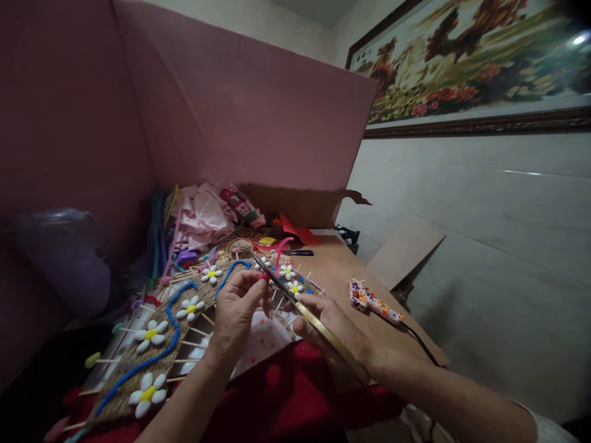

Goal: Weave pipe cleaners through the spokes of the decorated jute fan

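Note:
My left hand (237,311) pinches a pink pipe cleaner (278,251), whose fuzzy end curls up past the fingertips. My right hand (335,329) grips a pair of scissors (318,325) with gold handles. Their dark blades lie beside the pipe cleaner at my left fingertips; whether they touch it I cannot tell. Beneath both hands spreads a curved twine-woven piece (124,387) with wooden sticks poking out. White daisies with yellow centres (151,334) sit on it, along with a wavy blue pipe cleaner (175,320).
A flower-patterned glue gun (373,301) lies on the brown board (332,264) at the right, its cord trailing off. Behind are crumpled pink cloth (203,215), red paper (300,231) and a blue cutter (299,252). Coloured pipe cleaners (157,237) stand at the left.

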Available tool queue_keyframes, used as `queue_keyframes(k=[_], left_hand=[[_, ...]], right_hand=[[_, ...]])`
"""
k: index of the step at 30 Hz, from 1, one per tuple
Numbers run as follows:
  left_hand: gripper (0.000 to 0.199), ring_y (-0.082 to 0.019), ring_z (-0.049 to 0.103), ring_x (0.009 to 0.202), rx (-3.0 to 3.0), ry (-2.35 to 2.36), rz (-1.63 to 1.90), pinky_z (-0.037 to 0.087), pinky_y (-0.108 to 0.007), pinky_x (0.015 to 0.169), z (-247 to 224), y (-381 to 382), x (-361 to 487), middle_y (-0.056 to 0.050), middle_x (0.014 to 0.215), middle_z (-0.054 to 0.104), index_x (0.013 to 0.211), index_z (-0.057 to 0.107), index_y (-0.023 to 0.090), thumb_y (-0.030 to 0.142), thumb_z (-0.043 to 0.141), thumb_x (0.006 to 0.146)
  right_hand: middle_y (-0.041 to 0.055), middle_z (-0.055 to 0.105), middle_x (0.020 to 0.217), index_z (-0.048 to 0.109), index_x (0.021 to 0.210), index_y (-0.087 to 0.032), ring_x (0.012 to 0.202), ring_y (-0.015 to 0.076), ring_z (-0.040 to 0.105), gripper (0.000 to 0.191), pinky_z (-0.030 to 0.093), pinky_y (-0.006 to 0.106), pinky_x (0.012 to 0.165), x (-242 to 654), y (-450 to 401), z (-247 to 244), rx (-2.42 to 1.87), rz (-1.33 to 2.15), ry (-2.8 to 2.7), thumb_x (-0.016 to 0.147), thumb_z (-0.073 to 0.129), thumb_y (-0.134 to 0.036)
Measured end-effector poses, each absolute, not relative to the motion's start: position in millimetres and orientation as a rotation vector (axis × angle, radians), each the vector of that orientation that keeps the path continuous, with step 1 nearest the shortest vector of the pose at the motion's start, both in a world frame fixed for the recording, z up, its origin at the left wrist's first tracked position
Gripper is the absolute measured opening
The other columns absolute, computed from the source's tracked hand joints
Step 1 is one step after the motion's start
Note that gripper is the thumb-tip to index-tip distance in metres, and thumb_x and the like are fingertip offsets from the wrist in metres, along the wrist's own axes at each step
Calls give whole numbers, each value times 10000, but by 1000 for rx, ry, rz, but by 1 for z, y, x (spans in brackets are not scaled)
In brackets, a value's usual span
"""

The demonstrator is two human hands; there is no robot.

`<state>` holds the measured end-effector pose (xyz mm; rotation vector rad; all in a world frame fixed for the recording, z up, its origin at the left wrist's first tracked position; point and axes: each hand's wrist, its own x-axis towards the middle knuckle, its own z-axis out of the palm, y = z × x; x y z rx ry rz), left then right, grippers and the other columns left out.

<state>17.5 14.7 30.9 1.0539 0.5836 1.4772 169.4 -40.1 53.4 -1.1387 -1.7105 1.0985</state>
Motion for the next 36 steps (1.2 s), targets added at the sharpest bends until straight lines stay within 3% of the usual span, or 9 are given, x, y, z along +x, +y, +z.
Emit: queue_keyframes(k=[4, 6, 11, 15, 22, 26, 29, 32, 36], left_hand=[[189, -100, 525, 437, 988, 631, 1509, 420, -204, 361, 33, 17, 15, 16, 585, 604, 749, 574, 144, 247, 706, 661], [207, -101, 522, 430, 943, 674, 1528, 410, -199, 348, 34, 18, 14, 20, 575, 600, 748, 571, 144, 246, 715, 641], [193, -94, 518, 427, 949, 675, 1520, 396, -186, 338, 35, 17, 15, 24, 573, 595, 740, 575, 144, 242, 710, 644], [173, -88, 508, 418, 957, 641, 1507, 394, -182, 333, 35, 17, 15, 28, 570, 596, 722, 576, 146, 241, 705, 654], [221, -84, 507, 408, 907, 691, 1481, 392, -173, 322, 35, 17, 15, 27, 559, 593, 734, 569, 137, 249, 729, 629], [242, -88, 519, 438, 896, 638, 1424, 398, -168, 326, 37, 14, 16, 9, 587, 607, 776, 576, 130, 268, 730, 649], [235, -85, 517, 459, 908, 620, 1405, 413, -167, 342, 36, 12, 17, 2, 599, 607, 796, 589, 124, 273, 722, 673], [236, -85, 507, 449, 941, 649, 1398, 406, -170, 335, 35, 12, 18, 2, 594, 601, 798, 596, 124, 286, 719, 679], [211, -84, 490, 431, 1073, 699, 1417, 401, -182, 343, 34, 10, 21, 9, 588, 582, 780, 599, 128, 298, 696, 701]], right_hand=[[-16, 471, 636, 548, 736, -152, 559, 96, 386, 479, 314, 224, 502, 189, -20, 62, -1210, 927, -1788, 722, 553, -632], [-12, 502, 638, 579, 787, -156, 576, 111, 429, 448, 320, 225, 511, 208, 2, 71, -1315, 662, -1877, 745, 547, -601], [61, 665, 922, 634, 991, -207, 809, 203, 578, 321, 375, 253, 647, 253, 71, 77, -1987, -54, -2082, 779, 553, -435], [129, 656, 1040, 614, 1091, -163, 921, 245, 586, 356, 378, 278, 714, 260, 109, 61, -2058, -89, -2145, 758, 556, -273], [95, 629, 1134, 551, 1204, -179, 962, 196, 577, 447, 396, 240, 744, 244, 132, 38, -1954, 39, -2293, 758, 563, -173], [115, 654, 1042, 637, 1067, -149, 937, 213, 579, 343, 403, 265, 768, 238, 124, 48, -1906, 18, -2270, 728, 597, -115], [138, 638, 1028, 657, 979, -134, 991, 237, 555, 227, 394, 312, 821, 226, 100, 63, -1862, -86, -2161, 807, 508, -123], [75, 630, 1040, 592, 1061, -171, 965, 157, 562, 295, 411, 263, 820, 202, 61, 72, -1670, -97, -2126, 935, 328, -213], [87, 622, 995, 566, 1024, -150, 961, 179, 545, 212, 412, 313, 835, 172, 16, 67, -1006, 44, -2211, 921, 413, -254]])
